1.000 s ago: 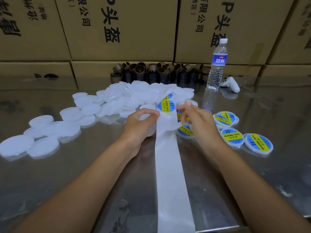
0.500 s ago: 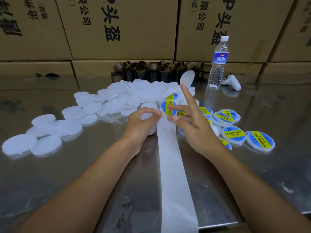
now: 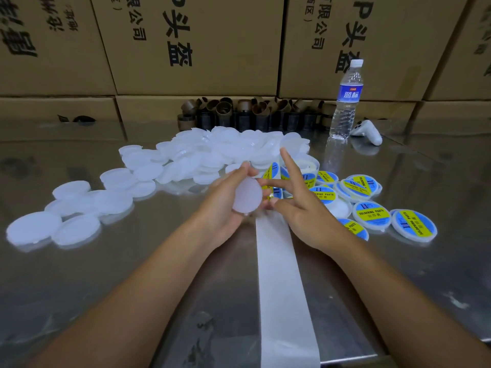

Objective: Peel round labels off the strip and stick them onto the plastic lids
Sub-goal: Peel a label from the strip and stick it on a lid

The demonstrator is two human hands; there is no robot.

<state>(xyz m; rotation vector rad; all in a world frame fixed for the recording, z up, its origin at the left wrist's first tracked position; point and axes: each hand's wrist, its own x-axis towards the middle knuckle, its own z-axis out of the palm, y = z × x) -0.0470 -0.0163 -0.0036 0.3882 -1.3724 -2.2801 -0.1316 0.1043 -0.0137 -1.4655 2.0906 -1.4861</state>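
While the left hand (image 3: 225, 205) fingers clamp a blank lid (image 3: 247, 195), right hand (image 3: 303, 208) fingers spread apart, label hidden.

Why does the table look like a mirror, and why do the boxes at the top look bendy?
In the head view, the shiny metal table reflects the water bottle and the cardboard boxes; the wide-angle lens bows the boxes' edges outward; the plain lid in the left hand looks softly blurred.
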